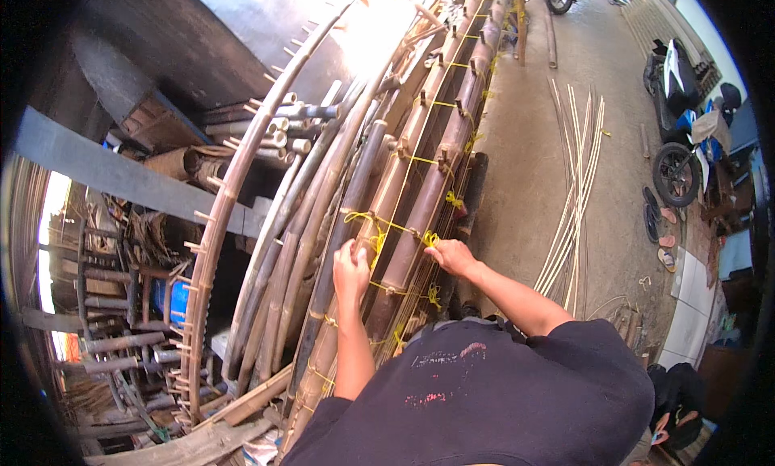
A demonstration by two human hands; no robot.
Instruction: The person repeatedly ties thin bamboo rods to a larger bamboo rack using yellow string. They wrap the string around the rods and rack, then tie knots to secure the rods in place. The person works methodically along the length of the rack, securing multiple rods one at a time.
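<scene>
pinching looped yellow cord in the almost fully closed right hand, beside paired bamboo poles; with left hand half curled across from it, unable to tell whether gripping more cord strung over those poles.

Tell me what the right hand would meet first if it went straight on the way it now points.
Past the yellow string at its fingertips, the right hand would probably meet the reddish-brown bamboo pole first, though depth is unclear and it might pass just above.
</scene>
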